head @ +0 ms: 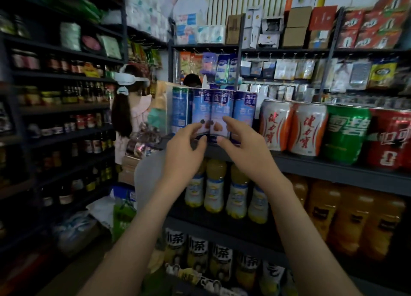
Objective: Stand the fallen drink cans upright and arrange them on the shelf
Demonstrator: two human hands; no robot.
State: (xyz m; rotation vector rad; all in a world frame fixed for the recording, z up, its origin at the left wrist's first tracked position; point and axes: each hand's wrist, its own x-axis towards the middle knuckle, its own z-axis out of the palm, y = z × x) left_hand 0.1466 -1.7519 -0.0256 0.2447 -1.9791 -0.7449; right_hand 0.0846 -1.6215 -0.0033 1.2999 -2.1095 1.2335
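green can (345, 134) — "雪碧"; white cans (275, 126) — "健力宝"

Dim, soft blur, warped edges

Dim shop aisle lined with dark metal shelving (66, 109), stocked full.

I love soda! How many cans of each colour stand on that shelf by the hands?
Blue-and-white tall cans: 4
White-and-orange round cans: 2
Green round can: 1
Red round can: 1
Total: 8
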